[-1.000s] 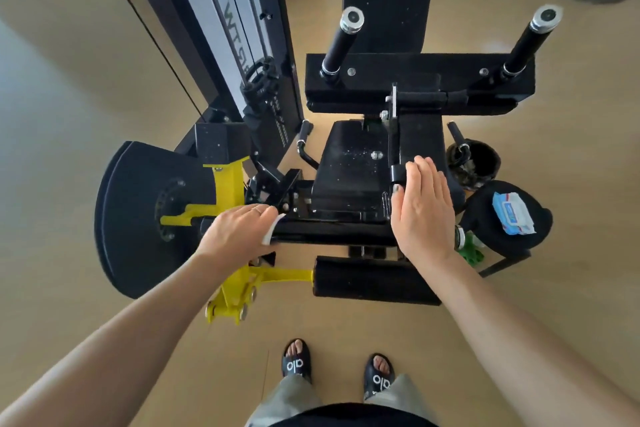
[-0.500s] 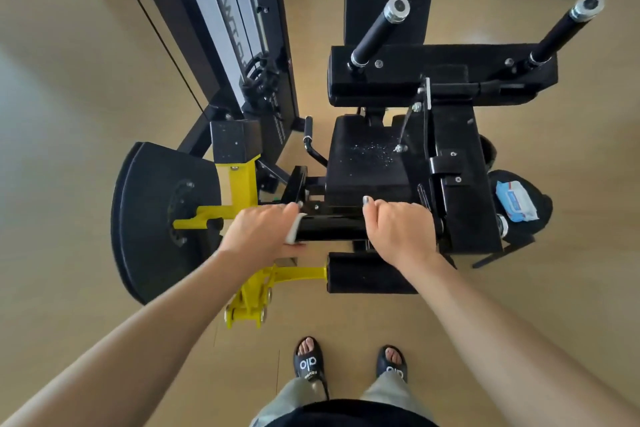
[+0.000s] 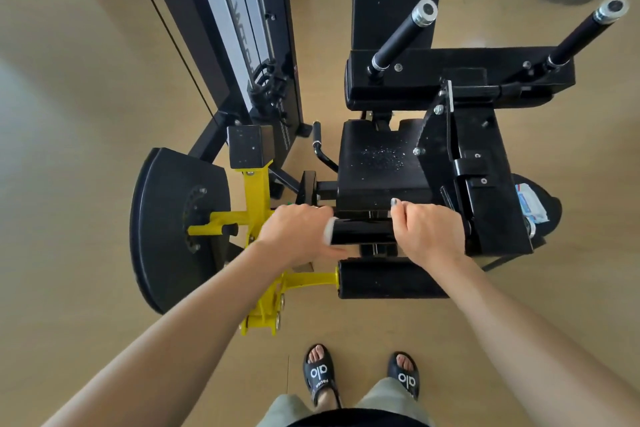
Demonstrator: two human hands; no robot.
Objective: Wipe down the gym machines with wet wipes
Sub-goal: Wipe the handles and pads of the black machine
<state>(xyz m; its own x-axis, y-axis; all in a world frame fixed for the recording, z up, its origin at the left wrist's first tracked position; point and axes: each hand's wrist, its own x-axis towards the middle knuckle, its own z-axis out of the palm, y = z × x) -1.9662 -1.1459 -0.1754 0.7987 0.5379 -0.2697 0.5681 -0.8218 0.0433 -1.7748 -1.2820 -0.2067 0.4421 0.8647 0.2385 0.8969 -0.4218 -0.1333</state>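
Head view: left hand [image 3: 298,232] clutches wipe [image 3: 328,231] on black roller [image 3: 362,231]; right hand [image 3: 427,230] grips roller.

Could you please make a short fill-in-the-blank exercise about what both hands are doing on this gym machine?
1. The left hand presses a white ____ against the upper roller pad.
2. The right hand grips the upper roller pad, which is ____ in colour.
3. The wipes pack lies to the ____ of the seat.

Missing words: wipe; black; right

Bright, even daylight; wide-angle edge distortion, slight blur.
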